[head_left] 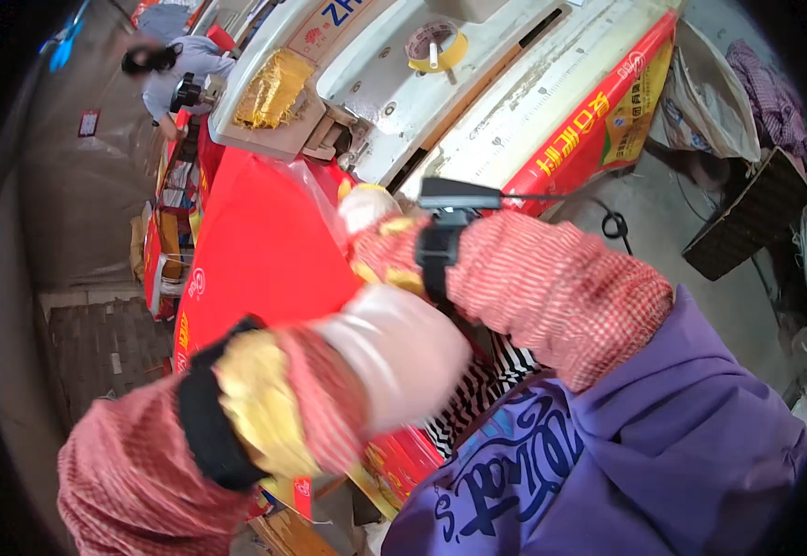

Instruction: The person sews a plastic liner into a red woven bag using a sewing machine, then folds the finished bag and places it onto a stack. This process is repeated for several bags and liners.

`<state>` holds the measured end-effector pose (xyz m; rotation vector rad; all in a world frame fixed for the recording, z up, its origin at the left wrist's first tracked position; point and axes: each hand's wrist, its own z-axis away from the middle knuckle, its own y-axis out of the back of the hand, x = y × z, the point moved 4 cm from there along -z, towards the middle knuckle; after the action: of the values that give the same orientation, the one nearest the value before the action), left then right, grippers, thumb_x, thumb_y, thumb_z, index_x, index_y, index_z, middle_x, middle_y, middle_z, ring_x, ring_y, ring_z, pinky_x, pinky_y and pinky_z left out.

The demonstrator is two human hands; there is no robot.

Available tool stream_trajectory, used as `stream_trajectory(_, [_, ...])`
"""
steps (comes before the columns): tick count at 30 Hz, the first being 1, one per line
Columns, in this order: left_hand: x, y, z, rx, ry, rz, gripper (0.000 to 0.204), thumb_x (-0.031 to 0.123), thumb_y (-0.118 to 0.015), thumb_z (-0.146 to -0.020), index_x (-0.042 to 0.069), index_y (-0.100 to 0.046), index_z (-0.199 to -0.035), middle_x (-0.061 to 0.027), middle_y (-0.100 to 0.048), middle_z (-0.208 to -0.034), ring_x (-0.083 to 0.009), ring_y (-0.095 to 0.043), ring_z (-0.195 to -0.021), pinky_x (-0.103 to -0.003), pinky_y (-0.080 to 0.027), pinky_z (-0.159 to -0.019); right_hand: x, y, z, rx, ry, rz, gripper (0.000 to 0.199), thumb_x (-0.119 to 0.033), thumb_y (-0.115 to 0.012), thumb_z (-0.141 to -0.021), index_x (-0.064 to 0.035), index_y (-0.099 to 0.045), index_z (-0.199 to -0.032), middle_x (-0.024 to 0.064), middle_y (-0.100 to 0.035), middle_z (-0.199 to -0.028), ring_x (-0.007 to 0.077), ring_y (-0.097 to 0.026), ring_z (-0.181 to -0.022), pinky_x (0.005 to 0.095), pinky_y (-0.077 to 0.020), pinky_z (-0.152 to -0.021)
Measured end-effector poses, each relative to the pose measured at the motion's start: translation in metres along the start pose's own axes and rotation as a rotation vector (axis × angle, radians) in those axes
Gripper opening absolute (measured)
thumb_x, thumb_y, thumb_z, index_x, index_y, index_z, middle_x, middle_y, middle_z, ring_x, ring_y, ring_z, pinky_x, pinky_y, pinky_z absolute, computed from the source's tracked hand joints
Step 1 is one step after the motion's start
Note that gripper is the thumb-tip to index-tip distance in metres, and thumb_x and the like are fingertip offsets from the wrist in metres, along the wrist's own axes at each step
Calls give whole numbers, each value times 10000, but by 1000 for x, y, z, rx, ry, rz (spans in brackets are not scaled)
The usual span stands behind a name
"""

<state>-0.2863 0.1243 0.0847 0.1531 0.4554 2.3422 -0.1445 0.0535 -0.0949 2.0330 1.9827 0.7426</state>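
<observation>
A large red sheet of printed sack material (269, 232) lies under the head of a white sewing machine (278, 139) and spreads toward me. My left hand (403, 357), in a white glove, is over the near edge of the sheet and in front of my body. Motion smears it, and its fingers cannot be made out. Close to the machine's needle end is my right hand (366, 208), also in a white glove, at the sheet's right edge. Its fingers are mostly hidden and blurred. Checked red sleeves and black wrist straps cover both forearms.
A yellow tape roll (436, 46) rests on the machine bed. Red and yellow printed material (598, 111) hangs along the table's right side. A white sack (705, 93) and a dark board (746, 213) stand at right. Another person (181, 74) works at far left.
</observation>
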Motion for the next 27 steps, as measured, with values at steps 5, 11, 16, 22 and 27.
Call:
stream_trajectory(5, [-114, 6, 59, -118, 490, -377, 288, 399, -688, -635, 117, -693, -693, -63, -613, -658, -264, -559, -802, -382, -443, -730, 3, 24, -6, -23, 656, -450, 146, -230, -552, -828, -109, -589, -755, 16, -517, -621, 187, -520, -573, 345, -428, -498])
stream_trajectory(11, [3, -52, 50, -30, -61, 59, 111, 169, -594, -604, 82, -609, -538, -77, -514, -517, -235, -547, -589, -367, -468, -642, -28, -14, -82, -37, 405, -226, 155, -229, -554, -828, -90, -595, -776, 38, -535, -654, 204, -534, -593, 354, -440, -517])
stream_trajectory(16, [12, -12, 11, 545, -1, -14, 215, 127, -573, -628, 60, -464, -456, -57, -382, -422, -186, -463, -496, -355, -360, -450, -2, 9, -62, -25, 214, -95, 165, -228, -555, -829, -74, -600, -794, 56, -550, -681, 219, -546, -610, 362, -449, -533])
stream_trajectory(22, [-14, -16, 54, 44, -75, 107, 204, 303, -626, -686, 105, -630, -636, -80, -533, -557, -281, -540, -547, -428, -440, -546, 2, 3, -3, -30, -47, 111, 180, -227, -557, -830, -54, -605, -815, 78, -569, -713, 236, -561, -630, 372, -460, -553])
stream_trajectory(27, [15, -10, -1, 198, -37, 423, 112, 95, -559, -720, 22, -552, -805, -179, -576, -736, -316, -626, -702, -414, -499, -557, -38, 69, -16, -2, -256, 287, 195, -226, -559, -831, -38, -610, -832, 96, -584, -740, 251, -573, -647, 379, -470, -569])
